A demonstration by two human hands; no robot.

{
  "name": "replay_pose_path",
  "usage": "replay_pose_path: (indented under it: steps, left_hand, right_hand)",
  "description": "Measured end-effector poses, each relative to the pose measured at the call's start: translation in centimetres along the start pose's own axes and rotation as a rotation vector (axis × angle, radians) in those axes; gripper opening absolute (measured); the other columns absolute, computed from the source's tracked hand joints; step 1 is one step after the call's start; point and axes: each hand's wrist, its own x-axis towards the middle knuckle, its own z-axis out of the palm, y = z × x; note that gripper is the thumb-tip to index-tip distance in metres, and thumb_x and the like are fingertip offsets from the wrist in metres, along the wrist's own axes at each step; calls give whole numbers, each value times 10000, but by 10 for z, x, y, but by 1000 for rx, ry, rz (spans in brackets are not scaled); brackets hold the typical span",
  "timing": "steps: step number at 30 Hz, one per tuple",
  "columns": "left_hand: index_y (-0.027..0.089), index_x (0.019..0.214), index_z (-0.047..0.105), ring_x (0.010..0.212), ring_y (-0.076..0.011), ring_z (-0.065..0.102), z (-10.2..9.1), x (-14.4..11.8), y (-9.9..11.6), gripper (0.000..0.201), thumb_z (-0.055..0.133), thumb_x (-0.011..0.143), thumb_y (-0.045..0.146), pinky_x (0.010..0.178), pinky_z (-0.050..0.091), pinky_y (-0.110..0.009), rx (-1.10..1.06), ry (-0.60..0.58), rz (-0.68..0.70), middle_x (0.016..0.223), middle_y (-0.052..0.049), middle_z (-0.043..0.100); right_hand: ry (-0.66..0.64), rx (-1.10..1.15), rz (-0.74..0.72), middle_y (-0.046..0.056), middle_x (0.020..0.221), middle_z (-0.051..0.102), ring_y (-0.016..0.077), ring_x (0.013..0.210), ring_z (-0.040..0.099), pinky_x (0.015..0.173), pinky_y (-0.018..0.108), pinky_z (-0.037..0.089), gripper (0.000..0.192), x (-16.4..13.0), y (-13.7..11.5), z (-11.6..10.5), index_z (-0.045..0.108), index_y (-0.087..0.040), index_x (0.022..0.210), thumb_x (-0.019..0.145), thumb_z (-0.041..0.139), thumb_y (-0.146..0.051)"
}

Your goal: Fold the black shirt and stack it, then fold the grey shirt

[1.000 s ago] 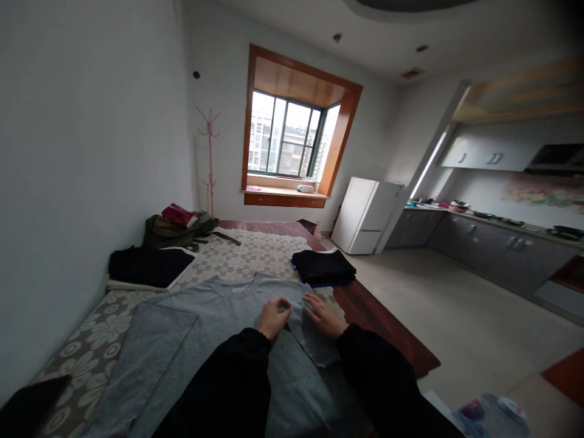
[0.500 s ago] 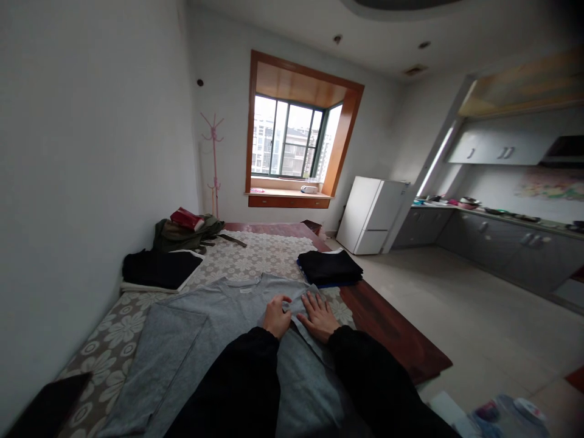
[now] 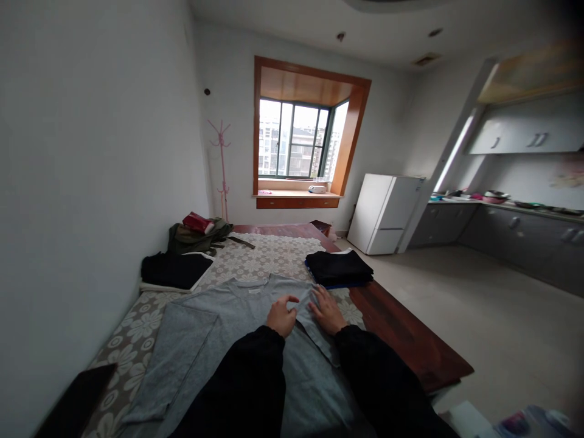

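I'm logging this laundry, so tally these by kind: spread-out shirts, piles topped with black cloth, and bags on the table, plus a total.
Spread-out grey shirt: 1
Piles topped with black cloth: 2 (left pile, right pile)
Olive-green bag: 1
Total: 4

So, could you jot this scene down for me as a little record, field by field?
Hands: left hand curled, right hand with fingers extended, both at the shirt; grip unclear
Garment: grey shirt, spread out, neckline facing away
Surface: table with patterned cloth
Left side: folded dark clothing
Right side: dark folded stack
Behind: window, white fridge
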Motion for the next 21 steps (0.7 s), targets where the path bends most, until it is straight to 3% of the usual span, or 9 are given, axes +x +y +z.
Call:
replay_pose_path:
  steps: [3,6,9,12,15,18,21]
  left_hand:
    - [258,1072,712,646,-127,633,-48,-13,-14,287,567,829,213,728,505,-255,58,12,-45,994,0,767]
    - [253,1069,706,769,-150,674,-123,-27,-48,272,559,841,257,779,499,-259,173,81,-127,1082,-22,760]
    - [214,1086,675,962,-213,680,-201,-38,-93,303,526,823,230,908,478,-319,336,194,-286,1141,-81,738]
    - [170,1018,670,1078,-302,656,-252,-42,-134,289,559,759,232,968,458,-406,480,290,-447,1102,-145,733]
    - [176,840,669,1014,-353,679,-268,-40,-163,173,580,742,288,917,484,-437,559,343,-528,988,-164,740]
    - [211,783,641,979,-320,692,-261,-37,-183,138,570,771,329,877,501,-381,579,380,-513,937,-129,742]
    - [223,852,618,985,-303,689,-253,-37,-197,179,535,817,379,843,511,-362,559,427,-497,981,-118,740]
  right_hand:
    - [123,161,158,164,1392,586,260,1312,526,1073,396,409,488,14,18,-5,566,-155,1330,934,393,-382]
    - [107,202,219,174,1148,704,276,1083,661,916,372,488,395,37,34,-16,630,-153,1195,879,493,-345]
    - [77,224,235,117,915,731,256,870,687,769,334,488,266,56,38,-24,668,-176,1002,779,613,-311]
    - [99,238,230,59,773,695,226,745,650,694,310,451,172,61,33,-23,643,-205,879,716,628,-259]
    - [151,265,175,45,764,677,222,748,632,702,315,447,96,56,27,-17,607,-229,820,743,559,-259]
    - [225,304,107,44,802,674,219,769,630,727,317,464,113,50,25,-13,585,-241,835,787,507,-308]
    - [307,309,155,57,821,676,233,761,637,721,328,472,208,47,26,-13,586,-232,938,793,535,-373]
